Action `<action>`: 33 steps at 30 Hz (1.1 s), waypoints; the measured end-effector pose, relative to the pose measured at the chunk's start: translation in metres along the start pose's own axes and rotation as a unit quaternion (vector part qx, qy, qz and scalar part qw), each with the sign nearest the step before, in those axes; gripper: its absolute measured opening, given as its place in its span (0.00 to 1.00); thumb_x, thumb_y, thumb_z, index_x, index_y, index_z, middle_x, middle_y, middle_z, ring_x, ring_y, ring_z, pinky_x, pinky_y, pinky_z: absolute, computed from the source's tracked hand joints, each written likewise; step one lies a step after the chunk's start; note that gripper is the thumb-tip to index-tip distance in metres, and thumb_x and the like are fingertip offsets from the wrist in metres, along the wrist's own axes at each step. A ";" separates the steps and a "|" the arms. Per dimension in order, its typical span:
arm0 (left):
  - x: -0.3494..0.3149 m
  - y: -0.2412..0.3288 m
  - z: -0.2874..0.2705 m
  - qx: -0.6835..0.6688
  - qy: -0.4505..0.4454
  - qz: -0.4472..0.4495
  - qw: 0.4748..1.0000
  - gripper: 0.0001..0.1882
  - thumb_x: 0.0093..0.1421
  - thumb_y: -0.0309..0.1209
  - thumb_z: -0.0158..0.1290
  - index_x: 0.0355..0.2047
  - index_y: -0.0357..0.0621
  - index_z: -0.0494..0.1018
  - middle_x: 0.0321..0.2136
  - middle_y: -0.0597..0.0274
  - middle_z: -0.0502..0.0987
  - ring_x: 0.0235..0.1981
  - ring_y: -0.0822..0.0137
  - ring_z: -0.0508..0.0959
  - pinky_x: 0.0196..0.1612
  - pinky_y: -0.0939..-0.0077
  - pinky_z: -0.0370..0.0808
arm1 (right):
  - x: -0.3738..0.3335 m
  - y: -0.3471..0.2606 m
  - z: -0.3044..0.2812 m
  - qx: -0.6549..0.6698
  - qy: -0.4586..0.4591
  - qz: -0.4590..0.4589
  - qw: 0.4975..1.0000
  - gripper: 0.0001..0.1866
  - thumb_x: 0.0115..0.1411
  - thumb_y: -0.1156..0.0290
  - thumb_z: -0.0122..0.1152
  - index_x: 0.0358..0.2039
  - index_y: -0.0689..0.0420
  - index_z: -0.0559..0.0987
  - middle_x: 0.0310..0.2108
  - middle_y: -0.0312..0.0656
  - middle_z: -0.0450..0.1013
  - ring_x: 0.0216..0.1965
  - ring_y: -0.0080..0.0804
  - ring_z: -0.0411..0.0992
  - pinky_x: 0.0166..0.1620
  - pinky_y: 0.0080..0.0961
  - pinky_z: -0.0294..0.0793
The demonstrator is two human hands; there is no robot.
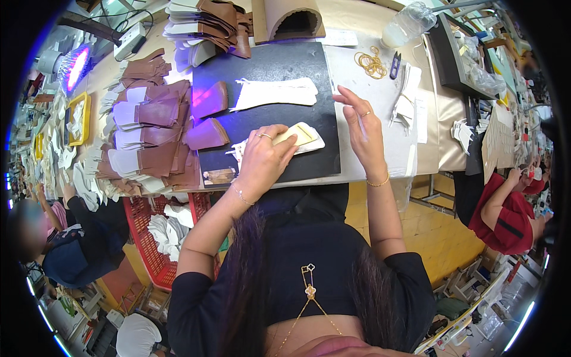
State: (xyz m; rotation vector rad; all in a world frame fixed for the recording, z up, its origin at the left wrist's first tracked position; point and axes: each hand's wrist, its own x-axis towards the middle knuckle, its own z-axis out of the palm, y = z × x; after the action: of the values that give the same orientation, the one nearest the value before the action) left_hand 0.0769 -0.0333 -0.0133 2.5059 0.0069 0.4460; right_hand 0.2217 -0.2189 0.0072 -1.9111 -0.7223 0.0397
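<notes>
My left hand (264, 156) is closed round a pale yellow block (304, 133), pressing it onto a white cut piece (318, 145) on the black mat (267, 62). The fingers hide part of the block and of the piece below. Raised over the mat's right edge, my right hand (364, 128) is open with its fingers apart and nothing plain to see in it. Another white piece with thin strips at one end (273, 94) lies farther back. Two brown curved pieces (211, 100) rest at the mat's left side.
Stacked brown and white pieces (157, 122) crowd the table's left. Behind the mat stands a tan arched form (294, 21). Rubber bands (372, 64), thread snips (395, 65) and a clear bottle (409, 25) are at the right. A red basket (151, 250) stands below; other people work at both sides.
</notes>
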 end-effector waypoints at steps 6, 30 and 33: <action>0.001 0.003 0.002 0.020 0.003 0.005 1.000 0.11 0.55 0.31 0.66 0.39 0.45 0.84 0.41 0.59 0.80 0.42 0.57 0.79 0.45 0.63 0.72 | -0.017 -0.009 0.010 0.015 -0.124 -0.015 0.992 0.11 0.71 0.69 0.56 0.41 0.61 0.84 0.31 0.42 0.78 0.33 0.32 0.75 0.40 0.27 0.73; 0.002 0.007 0.002 0.058 -0.040 -0.009 0.997 0.08 0.58 0.30 0.64 0.38 0.43 0.84 0.43 0.55 0.78 0.44 0.54 0.77 0.47 0.62 0.72 | -0.020 -0.009 0.012 -0.193 -0.127 -0.226 0.946 0.13 0.62 0.59 0.65 0.26 0.53 0.78 0.22 0.37 0.73 0.27 0.36 0.73 0.37 0.33 0.70; 0.003 0.007 0.002 0.054 -0.029 0.000 0.998 0.10 0.57 0.28 0.65 0.39 0.43 0.83 0.44 0.55 0.78 0.44 0.54 0.77 0.47 0.61 0.72 | -0.022 -0.009 0.008 -0.176 -0.108 -0.218 0.954 0.10 0.64 0.60 0.63 0.35 0.52 0.82 0.29 0.37 0.77 0.33 0.34 0.76 0.43 0.32 0.69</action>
State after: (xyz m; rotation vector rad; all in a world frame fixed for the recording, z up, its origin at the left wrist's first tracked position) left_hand 0.0798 -0.0402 -0.0099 2.6242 0.0086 0.3814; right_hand 0.1970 -0.2201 0.0049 -2.0562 -1.3628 -0.1708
